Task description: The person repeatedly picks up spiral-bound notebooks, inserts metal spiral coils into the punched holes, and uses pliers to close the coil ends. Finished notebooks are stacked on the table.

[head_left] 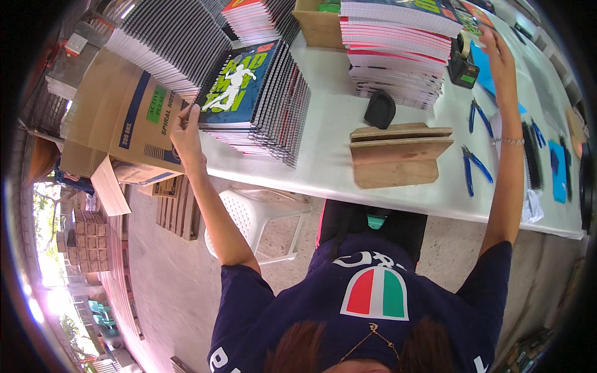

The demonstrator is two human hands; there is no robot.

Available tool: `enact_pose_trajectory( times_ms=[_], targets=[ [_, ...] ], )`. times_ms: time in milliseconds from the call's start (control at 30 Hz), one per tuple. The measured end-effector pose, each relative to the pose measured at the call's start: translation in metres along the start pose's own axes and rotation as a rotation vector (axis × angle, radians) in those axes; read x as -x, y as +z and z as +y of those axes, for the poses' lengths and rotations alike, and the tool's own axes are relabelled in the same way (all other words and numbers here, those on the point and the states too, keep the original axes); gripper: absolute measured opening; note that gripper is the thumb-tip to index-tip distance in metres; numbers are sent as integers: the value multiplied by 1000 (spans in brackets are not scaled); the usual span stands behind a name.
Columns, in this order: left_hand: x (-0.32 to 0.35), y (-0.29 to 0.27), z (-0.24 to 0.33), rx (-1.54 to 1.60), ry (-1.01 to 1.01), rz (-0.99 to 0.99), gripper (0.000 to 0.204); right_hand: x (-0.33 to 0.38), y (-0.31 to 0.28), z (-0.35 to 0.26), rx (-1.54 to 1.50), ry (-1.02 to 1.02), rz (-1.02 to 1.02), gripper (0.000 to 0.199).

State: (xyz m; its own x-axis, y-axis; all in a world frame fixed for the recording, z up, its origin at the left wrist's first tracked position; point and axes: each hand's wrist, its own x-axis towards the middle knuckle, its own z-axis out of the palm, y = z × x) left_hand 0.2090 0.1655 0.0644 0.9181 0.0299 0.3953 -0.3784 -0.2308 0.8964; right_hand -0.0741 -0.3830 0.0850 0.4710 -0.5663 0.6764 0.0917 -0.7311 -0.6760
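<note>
Subject: stack of spiral-bound notebooks, dark blue covers with green lettering and a white athlete figure, black coil bindings (pixel 258 96). Sits on the white-covered worktop (pixel 323 168), left of centre, beside the open brown cardboard box (pixel 121 109).

Hands: left hand (pixel 186 138) at the stack's near-left cover corner, thumb against the edge, fingers curled. Can't tell if it's gripping or just resting there. Right hand (pixel 499 59) reaches to the far right, past the black tape dispenser (pixel 463 67); fingers partly extended, near the colourful printed covers at the far edge. Can't confirm a hold there either.

Handling, my read: single book light; full stack heavy, dense paper. Covers look smooth, maybe glossy, so books could slide on each other. Cover bends, block stiffer in bulk. Coils are the weak spot: squeeze them and they may deform or snag on the neighbour.

Grip: thumb on top, fingers under, on the plain paper edges away from the coils. For several books, both hands on opposite sides, palms flat, supported from below. Take small batches; coil thickness likely makes tall piles lean. Corners would dog-ear if pinched alone.
</note>
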Motion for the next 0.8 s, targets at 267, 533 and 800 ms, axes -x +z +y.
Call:
enact_pose_trajectory(
  times_ms=[267, 533, 800],
  targets=[
    [6, 23, -7, 238, -33, 81, 42, -34, 46, -70, -117, 422, -210, 36],
    [19, 53, -5, 459, 29, 179, 44, -63, 48, -2, -256, 246, -211, 22],
    [3, 49, -32, 255, 241, 228, 43, 3, 32, 19, -908, 282, 264, 28]
  ],
)
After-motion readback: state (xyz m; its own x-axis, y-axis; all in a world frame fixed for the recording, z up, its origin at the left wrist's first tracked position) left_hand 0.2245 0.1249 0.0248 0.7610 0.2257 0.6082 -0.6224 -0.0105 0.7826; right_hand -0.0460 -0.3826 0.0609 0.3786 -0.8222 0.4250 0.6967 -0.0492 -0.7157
